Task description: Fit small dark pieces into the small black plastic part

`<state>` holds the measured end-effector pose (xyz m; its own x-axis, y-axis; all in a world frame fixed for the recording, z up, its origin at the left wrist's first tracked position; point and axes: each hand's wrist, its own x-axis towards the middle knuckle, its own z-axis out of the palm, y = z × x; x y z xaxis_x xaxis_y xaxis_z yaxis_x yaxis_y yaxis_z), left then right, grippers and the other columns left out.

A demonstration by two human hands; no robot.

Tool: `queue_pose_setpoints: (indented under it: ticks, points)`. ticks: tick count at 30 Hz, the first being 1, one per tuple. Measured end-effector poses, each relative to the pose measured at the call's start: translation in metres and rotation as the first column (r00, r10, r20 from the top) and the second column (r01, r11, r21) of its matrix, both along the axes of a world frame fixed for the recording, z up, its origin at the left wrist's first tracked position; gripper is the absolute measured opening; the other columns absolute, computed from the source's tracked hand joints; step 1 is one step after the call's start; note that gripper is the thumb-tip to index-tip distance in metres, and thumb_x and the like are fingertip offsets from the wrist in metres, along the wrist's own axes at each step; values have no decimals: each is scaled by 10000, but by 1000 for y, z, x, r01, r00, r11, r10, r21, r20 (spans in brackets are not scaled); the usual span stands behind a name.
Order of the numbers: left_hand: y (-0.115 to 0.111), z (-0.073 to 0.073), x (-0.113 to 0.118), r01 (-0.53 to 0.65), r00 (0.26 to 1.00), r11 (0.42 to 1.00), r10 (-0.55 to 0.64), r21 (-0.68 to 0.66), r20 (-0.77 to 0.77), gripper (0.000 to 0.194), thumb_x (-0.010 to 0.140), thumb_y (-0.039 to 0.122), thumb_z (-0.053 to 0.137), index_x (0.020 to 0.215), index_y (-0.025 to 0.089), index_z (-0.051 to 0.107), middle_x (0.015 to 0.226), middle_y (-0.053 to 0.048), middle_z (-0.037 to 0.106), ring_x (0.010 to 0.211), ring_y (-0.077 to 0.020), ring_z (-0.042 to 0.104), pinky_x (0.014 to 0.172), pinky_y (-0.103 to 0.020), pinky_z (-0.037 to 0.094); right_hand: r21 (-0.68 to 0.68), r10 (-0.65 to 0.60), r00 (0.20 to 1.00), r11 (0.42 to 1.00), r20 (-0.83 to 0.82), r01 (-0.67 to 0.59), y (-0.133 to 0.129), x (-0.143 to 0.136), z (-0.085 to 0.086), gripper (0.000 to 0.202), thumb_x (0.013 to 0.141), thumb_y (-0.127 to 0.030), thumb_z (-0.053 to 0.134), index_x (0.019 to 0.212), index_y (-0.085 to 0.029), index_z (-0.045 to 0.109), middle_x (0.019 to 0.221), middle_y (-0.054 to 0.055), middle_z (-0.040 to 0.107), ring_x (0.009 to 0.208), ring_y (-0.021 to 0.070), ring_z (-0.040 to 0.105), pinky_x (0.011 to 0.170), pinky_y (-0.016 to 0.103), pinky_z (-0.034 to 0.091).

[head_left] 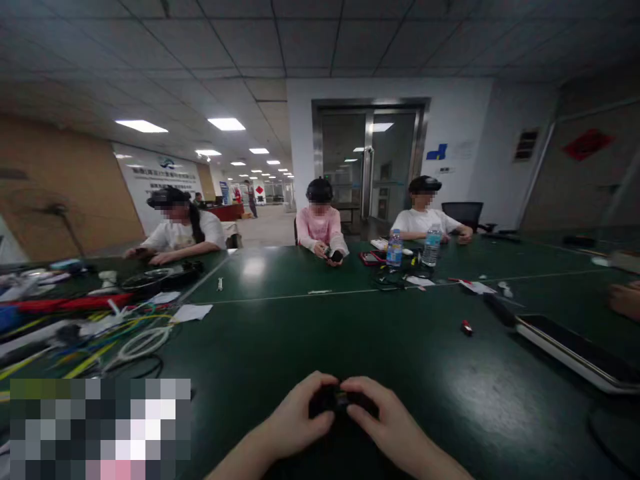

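Note:
Just above the near part of the green table (250, 347), my left hand (303, 413) and my right hand (380, 413) face each other. Both are closed on one small black object (341, 399), thumbs on the near side and fingers on the far side. A yellowish spot shows on its top. My fingers cover much of it, and it is too dark to tell its kind.
Tangled cables (140, 343) and a paper sheet (191, 313) lie at left. A small red item (467, 327) and a black-topped flat device (570, 347) are at right. Two water bottles (395, 250) stand farther back. Three people sit across; another person's hand (625, 300) shows at right.

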<state>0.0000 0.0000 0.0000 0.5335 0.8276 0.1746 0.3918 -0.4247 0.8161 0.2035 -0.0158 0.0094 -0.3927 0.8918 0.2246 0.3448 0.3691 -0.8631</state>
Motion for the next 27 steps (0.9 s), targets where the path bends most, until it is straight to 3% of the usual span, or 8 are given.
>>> queue_pose_setpoints:
  ticks: [4,11,20,27]
  points:
    - [-2,5,2,-10,1000,999,10,44,-17,425,708,106,557,1117,216,523,1044,-36,543,974,-181,530,882,-293,429,7,-1,1000,1000,-11,1,4,1,0,251,791,-186,567,1029,-233,632,1071,41,648,1029,202,577,930,333,428]
    - [-1,2,-1,-99,981,991,113,90,-158,445,751,256,609,1184,237,508,1148,-66,526,1058,-238,475,939,-373,383,-50,-35,999,998,31,36,7,2,1,274,790,-203,556,1052,-231,631,1098,40,644,1044,210,573,940,337,422]
    - [-3,7,1,-69,960,990,99,122,-262,340,760,249,613,1093,237,545,1120,-46,522,1030,-221,473,910,-343,378,-47,-64,980,996,186,74,6,4,-5,302,792,-246,561,1088,-262,618,1091,35,640,1043,215,562,936,337,409]
    - [-2,4,0,-60,958,990,94,131,-270,331,764,250,604,1088,241,538,1133,-45,507,1035,-215,468,909,-338,379,-30,-55,979,998,199,62,6,3,-7,300,791,-231,549,1079,-272,619,1097,31,626,1046,207,554,937,328,403]
